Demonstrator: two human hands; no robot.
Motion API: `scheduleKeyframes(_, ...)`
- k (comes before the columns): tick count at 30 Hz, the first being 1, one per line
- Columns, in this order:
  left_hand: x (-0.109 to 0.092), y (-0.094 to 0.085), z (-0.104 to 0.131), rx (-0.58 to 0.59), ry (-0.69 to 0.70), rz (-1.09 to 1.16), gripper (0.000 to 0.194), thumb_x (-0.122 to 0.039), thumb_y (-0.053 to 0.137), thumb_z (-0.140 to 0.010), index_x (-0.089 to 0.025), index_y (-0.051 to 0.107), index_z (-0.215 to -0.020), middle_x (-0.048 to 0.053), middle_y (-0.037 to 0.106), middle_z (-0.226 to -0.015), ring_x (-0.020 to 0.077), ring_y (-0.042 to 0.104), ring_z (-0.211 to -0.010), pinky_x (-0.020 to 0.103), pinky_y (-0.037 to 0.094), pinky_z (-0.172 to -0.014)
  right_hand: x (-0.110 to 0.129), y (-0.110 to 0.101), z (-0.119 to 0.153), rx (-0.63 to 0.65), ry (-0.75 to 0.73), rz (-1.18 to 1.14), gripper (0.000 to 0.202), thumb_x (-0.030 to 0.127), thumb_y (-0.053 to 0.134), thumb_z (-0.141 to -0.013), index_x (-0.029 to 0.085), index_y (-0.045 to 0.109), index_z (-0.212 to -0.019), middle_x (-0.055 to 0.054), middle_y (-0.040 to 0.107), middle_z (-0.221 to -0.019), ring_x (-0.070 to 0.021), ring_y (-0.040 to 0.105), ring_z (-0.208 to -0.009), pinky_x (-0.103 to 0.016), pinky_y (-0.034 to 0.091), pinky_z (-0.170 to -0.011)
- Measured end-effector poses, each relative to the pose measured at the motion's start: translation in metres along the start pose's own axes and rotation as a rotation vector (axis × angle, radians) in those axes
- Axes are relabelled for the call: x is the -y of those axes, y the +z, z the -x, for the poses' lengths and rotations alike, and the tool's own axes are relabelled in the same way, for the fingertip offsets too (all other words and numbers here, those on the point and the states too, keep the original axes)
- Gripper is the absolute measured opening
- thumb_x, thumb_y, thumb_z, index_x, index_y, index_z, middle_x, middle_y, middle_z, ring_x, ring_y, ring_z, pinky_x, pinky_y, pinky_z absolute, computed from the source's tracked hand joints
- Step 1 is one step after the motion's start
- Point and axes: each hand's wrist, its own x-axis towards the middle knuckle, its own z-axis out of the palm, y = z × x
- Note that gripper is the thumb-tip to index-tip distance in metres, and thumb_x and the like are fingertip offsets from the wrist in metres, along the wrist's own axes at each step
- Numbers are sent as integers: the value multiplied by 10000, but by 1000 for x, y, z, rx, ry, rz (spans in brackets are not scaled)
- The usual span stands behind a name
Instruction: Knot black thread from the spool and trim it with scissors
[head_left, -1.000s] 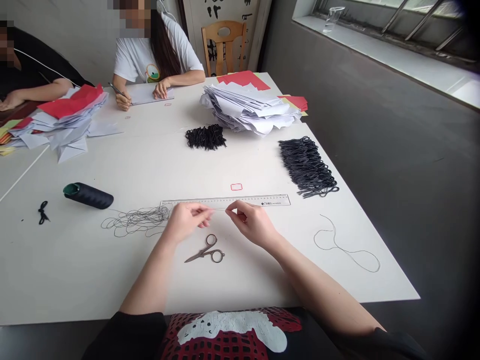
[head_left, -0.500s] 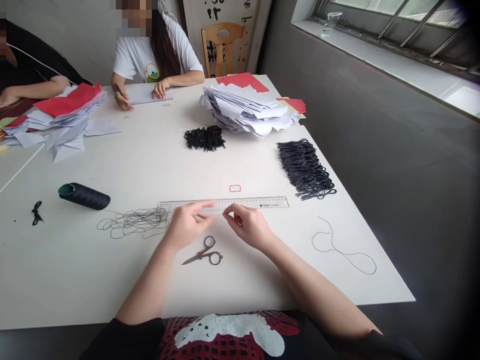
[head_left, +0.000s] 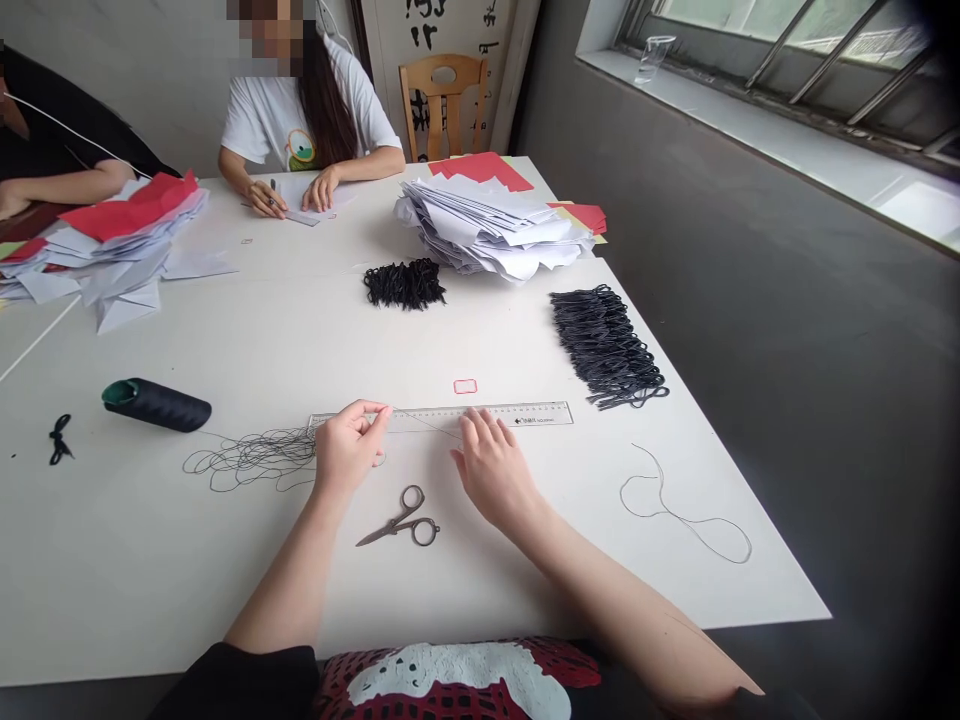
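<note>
My left hand (head_left: pixel 346 448) pinches a thin dark thread (head_left: pixel 424 420) between thumb and forefinger, over the left part of a clear ruler (head_left: pixel 556 413). From there the thread slants to my right hand (head_left: pixel 495 468), whose fingers lie flat on the ruler's middle with the thumb apart. Where the thread ends under those fingers is hidden. A loose tangle of thread (head_left: pixel 251 460) lies left of my left hand, partly covered by it. Below the hands rest small metal scissors (head_left: pixel 401 522), blades partly spread and pointing left.
A dark thread spool (head_left: pixel 157 404) and a small black knotted cord (head_left: pixel 60 440) lie left. Black cord bundles (head_left: pixel 405 284) and looped cords (head_left: pixel 606 345) lie farther back. A loose thread (head_left: pixel 671 510) is at right. Paper piles (head_left: pixel 495 225) and a person writing (head_left: pixel 300 130) are across the table.
My left hand has closed into a pinch on the thread and shifted slightly left. My right hand has gone from a pinch to flat fingers on the ruler. The view tilts slightly.
</note>
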Motion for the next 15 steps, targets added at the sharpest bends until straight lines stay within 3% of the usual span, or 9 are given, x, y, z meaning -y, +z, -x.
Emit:
scheduleKeyframes(4,10,0,-6,-65,145,-136,270,-431,590,-827,-190,705,-792,-85,304,-409,99,484,-375,200,393,-439,-3,8,-9,92,5,-20,568,246,399,-946,-18,348,-1446,-246,354,-1499,-343,319,-1420,-513,319,-1135)
scheduleKeyframes(6,15,1,-8,-81,237,-200,275,-419,592,-835,-187,731,-784,-85,255,-425,85,416,-377,208,363,-470,-7,6,-16,97,9,-58,592,248,392,-950,-13,295,-1473,-228,323,-1520,-326,279,-1441,-550,222,-1173)
scheduleKeyframes(10,17,6,-4,45,396,-198,238,-394,614,-833,-220,776,-817,-79,250,-441,81,304,-406,218,302,-477,-4,-1,-21,21,-99,-236,605,297,451,-942,44,297,-1470,-205,287,-1547,-307,220,-1465,-605,75,-1181)
scheduleKeyframes(11,17,8,-2,102,423,-178,225,-388,620,-832,-232,782,-834,-76,267,-442,83,294,-415,219,297,-475,-1,-3,-20,7,-153,-320,610,309,472,-935,61,299,-1465,-208,326,-1531,-296,259,-1452,-590,117,-1180)
scheduleKeyframes(13,16,11,1,187,445,-134,207,-376,624,-830,-245,784,-842,-71,292,-445,86,290,-427,219,296,-469,5,-8,-17,32,-220,-532,563,313,481,-935,114,331,-1440,-188,539,-1370,-250,490,-1297,-505,335,-1106)
scheduleKeyframes(15,16,11,2,202,414,-85,205,-377,629,-823,-238,779,-818,-70,293,-440,87,293,-426,220,313,-466,8,-16,-14,85,-162,-730,417,314,462,-948,165,450,-1337,-86,696,-1001,-176,654,-896,-349,511,-841)
